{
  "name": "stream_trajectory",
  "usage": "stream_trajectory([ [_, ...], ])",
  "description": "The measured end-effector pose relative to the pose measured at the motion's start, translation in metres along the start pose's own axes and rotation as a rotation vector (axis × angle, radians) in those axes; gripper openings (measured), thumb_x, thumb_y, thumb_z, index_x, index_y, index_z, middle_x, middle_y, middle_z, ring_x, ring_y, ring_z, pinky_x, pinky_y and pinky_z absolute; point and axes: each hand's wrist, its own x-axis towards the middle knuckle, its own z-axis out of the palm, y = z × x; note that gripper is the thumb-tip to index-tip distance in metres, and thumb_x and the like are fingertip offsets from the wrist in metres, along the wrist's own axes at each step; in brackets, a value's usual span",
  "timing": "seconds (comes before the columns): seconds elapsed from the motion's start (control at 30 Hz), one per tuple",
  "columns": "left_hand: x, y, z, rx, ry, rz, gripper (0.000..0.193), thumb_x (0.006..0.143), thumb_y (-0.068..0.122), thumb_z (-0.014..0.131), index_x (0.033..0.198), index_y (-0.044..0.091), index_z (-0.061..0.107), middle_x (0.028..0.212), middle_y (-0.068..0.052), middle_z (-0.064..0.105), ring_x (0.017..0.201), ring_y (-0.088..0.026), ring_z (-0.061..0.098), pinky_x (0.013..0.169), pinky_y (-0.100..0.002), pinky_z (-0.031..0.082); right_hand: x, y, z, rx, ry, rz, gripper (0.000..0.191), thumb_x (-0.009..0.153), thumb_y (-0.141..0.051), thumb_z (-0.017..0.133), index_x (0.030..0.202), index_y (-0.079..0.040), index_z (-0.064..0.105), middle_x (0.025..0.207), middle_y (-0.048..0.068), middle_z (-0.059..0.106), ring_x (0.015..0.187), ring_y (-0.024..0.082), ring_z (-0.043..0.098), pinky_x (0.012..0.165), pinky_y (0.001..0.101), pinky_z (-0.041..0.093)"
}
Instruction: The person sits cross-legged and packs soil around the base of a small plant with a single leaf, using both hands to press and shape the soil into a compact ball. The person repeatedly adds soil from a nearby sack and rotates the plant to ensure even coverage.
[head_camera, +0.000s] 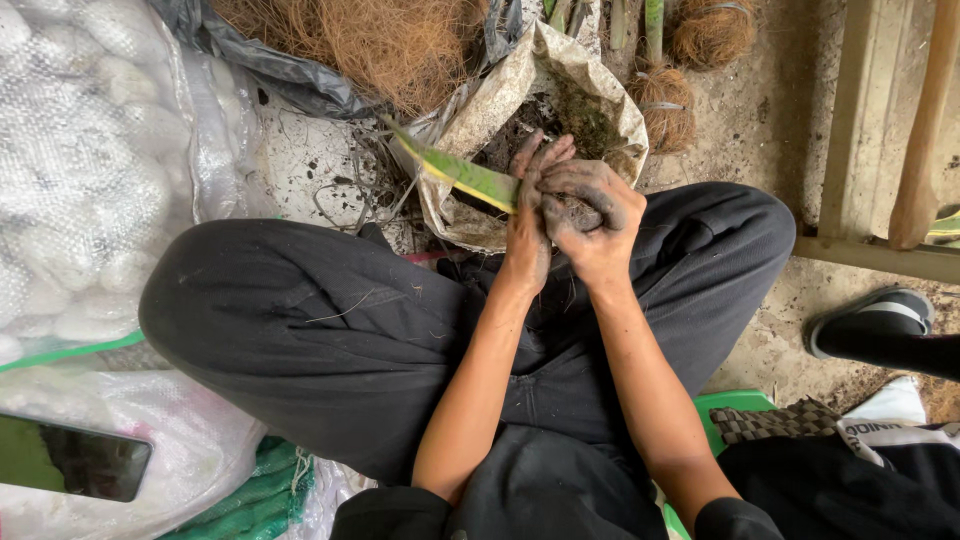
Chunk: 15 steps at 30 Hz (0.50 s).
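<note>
- You are looking at a rough potting corner of a garden or plant nursery, not an indoor room.
- The ground (770, 110) is bare, stained concrete strewn with soil crumbs and dry roots.
- A heap of brown coconut fibre (370, 40) spills from a dark plastic sheet, and bound fibre balls (665, 105) lie beside it.
- An open, dirt-caked sack of dark soil (560, 115) stands in front of you.
- Woven white sacks (80, 170), stuffed full, are stacked on your left.
- A weathered wooden frame (870, 120) with a tool handle (925, 130) leaning on it closes the right side.
</note>
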Motion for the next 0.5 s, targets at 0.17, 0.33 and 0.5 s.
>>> stream_trajectory([
  [0.17, 0.006, 0.016, 0.006, -0.21, 0.11, -0.358, 0.068, 0.106, 0.059, 0.032, 0.159, 0.015, 0.028, 0.151, -0.014, 0.051, 0.139, -0.024, 0.05, 0.122, -0.04, 0.037, 0.004, 0.005, 0.002, -0.085, 0.074, -0.1, 0.018, 0.074, -0.001, 0.073, 0.092, 0.004, 0.071, 0.097, 0.014, 0.074, 0.093, 0.028, 0.074, 0.088, 0.0365, 0.06],
  [0.33, 0.005, 0.029, -0.003, -0.669, 0.192, -0.504, 0.058, 0.113, 0.053, 0.043, 0.132, 0.001, 0.06, 0.123, -0.016, 0.06, 0.113, -0.026, 0.062, 0.098, -0.043, 0.053, 0.0, 0.011, 0.006, -0.057, 0.02, -0.235, 0.021, 0.092, -0.014, 0.064, 0.1, 0.002, 0.076, 0.11, 0.019, 0.074, 0.117, 0.036, 0.069, 0.113, 0.0488, 0.045],
  [0.5, -0.001, 0.006, -0.007, -0.43, 0.515, -0.421, 0.026, 0.098, 0.024, 0.066, 0.114, 0.004, 0.069, 0.112, -0.009, 0.068, 0.105, -0.021, 0.066, 0.094, -0.038, 0.057, -0.012, 0.02, 0.034, 0.027, 0.111, -0.088, 0.056, 0.114, -0.045, 0.032, 0.142, -0.005, 0.059, 0.145, 0.02, 0.062, 0.154, 0.037, 0.044, 0.136, 0.0578, 0.006],
])
